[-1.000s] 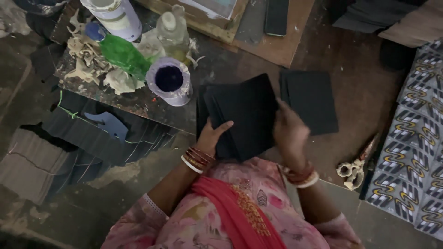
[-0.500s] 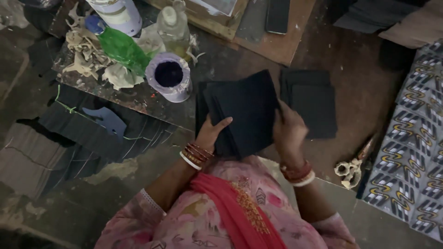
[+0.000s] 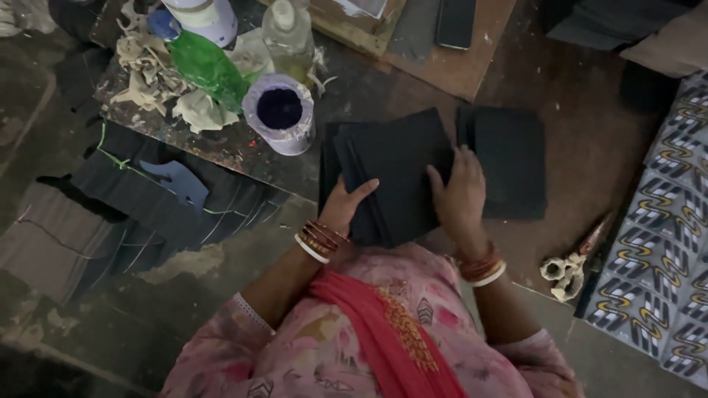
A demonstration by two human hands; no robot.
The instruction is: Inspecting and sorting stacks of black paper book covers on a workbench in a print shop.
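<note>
**A:** What did the head camera show, taking the stack of black sheets (image 3: 394,173) as the anchor?

**B:** The stack lay on a worn brown board (image 3: 590,140), just above the person's lap. The left hand (image 3: 345,210) gripped its lower left corner, thumb on top and fingers underneath, so it was clamped on the sheets. The right hand (image 3: 461,195) lay flat on the stack's right edge, fingers together and spread over the top sheet, pressing rather than pinching. Holding it that way seemed meant to keep the loose sheets squared up.

**A:** And around the stack?

**B:** Touching its right side was a second black pile (image 3: 509,166), set down apart, perhaps as sorted pieces. Up and left of the stack stood a white-rimmed pot of dark liquid (image 3: 280,114), near enough to reach. Beyond the pot lay a green bottle (image 3: 208,68) and crumpled rags (image 3: 151,74). Lower right of the stack were scissors (image 3: 568,269) with wrapped handles, beside patterned fabric (image 3: 660,243).
</note>
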